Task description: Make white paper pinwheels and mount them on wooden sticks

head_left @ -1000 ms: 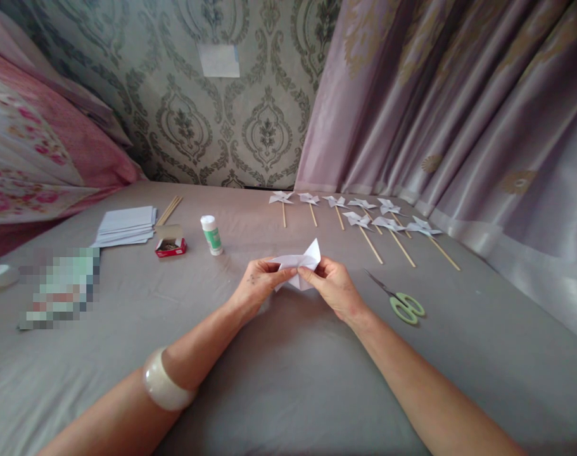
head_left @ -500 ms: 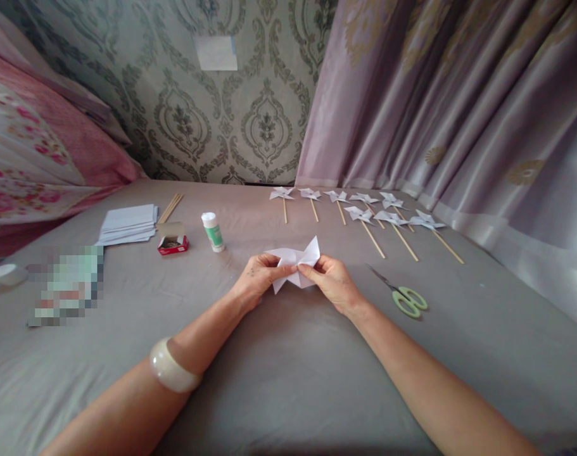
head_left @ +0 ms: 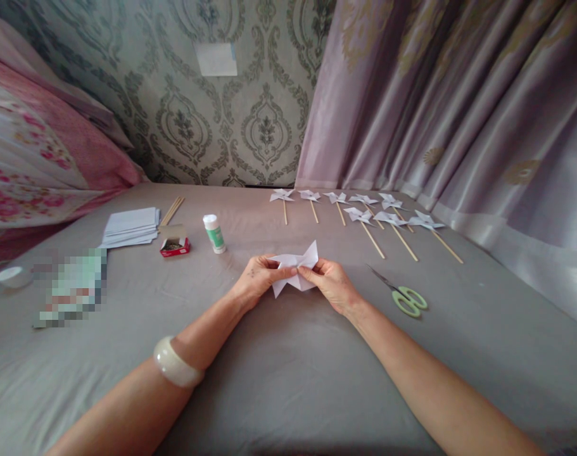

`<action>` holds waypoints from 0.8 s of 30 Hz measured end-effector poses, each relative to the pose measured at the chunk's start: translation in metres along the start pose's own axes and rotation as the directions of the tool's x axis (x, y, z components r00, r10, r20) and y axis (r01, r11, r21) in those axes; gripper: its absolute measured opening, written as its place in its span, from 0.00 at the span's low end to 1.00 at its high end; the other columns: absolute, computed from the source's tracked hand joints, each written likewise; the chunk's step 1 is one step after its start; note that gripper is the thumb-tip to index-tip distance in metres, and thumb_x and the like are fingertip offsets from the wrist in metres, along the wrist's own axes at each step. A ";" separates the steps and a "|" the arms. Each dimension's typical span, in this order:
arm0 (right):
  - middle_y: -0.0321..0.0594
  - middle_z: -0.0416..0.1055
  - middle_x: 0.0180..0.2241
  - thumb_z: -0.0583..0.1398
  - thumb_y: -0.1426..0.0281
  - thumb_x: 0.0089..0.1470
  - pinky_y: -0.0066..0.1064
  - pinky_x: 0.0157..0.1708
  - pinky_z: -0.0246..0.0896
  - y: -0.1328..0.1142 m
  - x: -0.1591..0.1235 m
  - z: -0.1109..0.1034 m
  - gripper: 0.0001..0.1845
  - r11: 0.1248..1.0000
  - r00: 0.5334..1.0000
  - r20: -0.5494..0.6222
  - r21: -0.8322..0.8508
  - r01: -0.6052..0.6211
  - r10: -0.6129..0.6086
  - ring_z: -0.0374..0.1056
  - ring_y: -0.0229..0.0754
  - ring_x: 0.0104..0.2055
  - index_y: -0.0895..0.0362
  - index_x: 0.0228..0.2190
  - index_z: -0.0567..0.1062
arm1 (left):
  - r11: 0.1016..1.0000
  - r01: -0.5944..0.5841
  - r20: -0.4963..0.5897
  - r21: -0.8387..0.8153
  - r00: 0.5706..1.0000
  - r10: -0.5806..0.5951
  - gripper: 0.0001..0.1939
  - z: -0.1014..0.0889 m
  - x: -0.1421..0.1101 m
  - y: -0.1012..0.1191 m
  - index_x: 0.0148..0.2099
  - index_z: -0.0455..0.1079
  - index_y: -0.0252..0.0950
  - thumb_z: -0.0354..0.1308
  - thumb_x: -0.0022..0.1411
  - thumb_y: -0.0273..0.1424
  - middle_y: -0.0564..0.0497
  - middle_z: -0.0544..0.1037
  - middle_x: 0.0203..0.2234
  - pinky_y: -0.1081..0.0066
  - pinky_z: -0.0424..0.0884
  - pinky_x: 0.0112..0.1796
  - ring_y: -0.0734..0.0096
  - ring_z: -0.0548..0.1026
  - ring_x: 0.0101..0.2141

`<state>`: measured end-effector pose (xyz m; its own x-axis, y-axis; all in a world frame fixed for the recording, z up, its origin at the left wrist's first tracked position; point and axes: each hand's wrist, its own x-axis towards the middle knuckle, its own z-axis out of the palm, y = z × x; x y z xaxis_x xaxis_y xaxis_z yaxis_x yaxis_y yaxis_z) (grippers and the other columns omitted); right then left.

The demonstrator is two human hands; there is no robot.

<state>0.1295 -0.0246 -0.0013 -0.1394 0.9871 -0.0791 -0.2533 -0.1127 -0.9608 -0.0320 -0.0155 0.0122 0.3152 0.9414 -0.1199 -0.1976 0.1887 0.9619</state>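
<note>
A white paper pinwheel without a visible stick is held between my two hands above the grey cloth. My left hand grips its left side, the thumb pressing near the centre. On the other side my right hand pinches the paper, its thumb meeting the left one at the middle. The fingers behind the paper are partly hidden. To the right of my right hand lies a pair of scissors with light green handles. A glue stick with a green label stands upright beyond my left hand.
Several finished pinwheels on sticks lie at the back right. A stack of white paper, thin wooden sticks and an open red box of small metal pieces sit at the back left. A blurred packet lies at the left.
Both hands keep hold of the paper pinwheel at its centre, with hardly any movement. The view has shifted slightly.
</note>
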 end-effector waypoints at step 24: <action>0.38 0.77 0.24 0.72 0.58 0.29 0.32 0.32 0.65 0.003 -0.002 0.003 0.21 1.000 1.000 -0.009 -0.006 -0.017 0.017 0.71 0.40 0.27 0.58 0.26 0.79 | 0.998 0.043 -0.073 0.047 0.997 -0.040 0.14 -0.002 -0.002 -0.002 0.26 0.76 0.33 0.73 0.35 0.32 0.50 0.78 0.20 0.74 0.63 0.24 0.71 0.72 0.20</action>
<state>0.1260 -0.0268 -0.0037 -0.1351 0.9861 -0.0973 -0.2452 -0.1284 -0.9609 -0.0336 -0.0168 0.0106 0.2545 0.9510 -0.1756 -0.1401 0.2159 0.9663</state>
